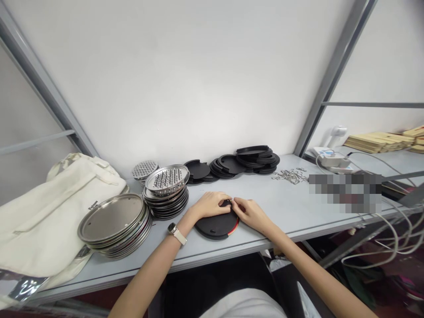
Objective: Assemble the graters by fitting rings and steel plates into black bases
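Note:
A round black disc with a red strip along its right edge lies flat on the grey table in front of me. My left hand, a watch on its wrist, rests on the disc's far rim with its fingers curled. My right hand meets it there, fingertips pinched on something small at the top of the disc. What sits between the fingertips is too small to make out.
Two stacks of metal plates stand to the left: plain ones and perforated ones. Black discs are piled along the wall. A heap of small metal clips lies right of centre. A white bag covers the left end.

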Tool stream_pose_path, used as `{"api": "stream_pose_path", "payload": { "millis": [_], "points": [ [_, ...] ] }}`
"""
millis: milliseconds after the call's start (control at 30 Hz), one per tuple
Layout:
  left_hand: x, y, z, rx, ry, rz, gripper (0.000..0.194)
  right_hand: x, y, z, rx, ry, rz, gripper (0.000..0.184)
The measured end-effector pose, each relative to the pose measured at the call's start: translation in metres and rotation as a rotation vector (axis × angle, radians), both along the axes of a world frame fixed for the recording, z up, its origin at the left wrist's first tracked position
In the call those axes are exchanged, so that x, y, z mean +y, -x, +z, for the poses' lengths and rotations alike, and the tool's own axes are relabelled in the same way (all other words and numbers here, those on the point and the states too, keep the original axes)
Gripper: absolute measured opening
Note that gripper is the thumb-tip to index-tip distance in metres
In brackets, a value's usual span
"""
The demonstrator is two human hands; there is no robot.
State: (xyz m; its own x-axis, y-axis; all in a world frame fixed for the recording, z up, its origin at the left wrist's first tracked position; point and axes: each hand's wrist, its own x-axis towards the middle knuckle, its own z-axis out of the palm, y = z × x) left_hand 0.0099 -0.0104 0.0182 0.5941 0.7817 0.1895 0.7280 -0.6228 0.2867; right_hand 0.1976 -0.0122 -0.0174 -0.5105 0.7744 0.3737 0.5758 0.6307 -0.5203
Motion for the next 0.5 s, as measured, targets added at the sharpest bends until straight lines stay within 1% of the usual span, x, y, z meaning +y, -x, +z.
{"api": "stream_pose_path", "payload": {
  "millis": [300,500],
  "points": [
    [-0.0011,-0.0009,0.0026,0.004,0.035,0.025,0.023,-0.0008,-0.0002,0.0015,0.004,0.005,0.003,0.032],
    [-0.0007,-0.0002,0.0019,-0.006,0.034,0.018,0.024,-0.0003,-0.0004,0.0005,0.005,-0.002,0.008,0.032]
  ]
}}
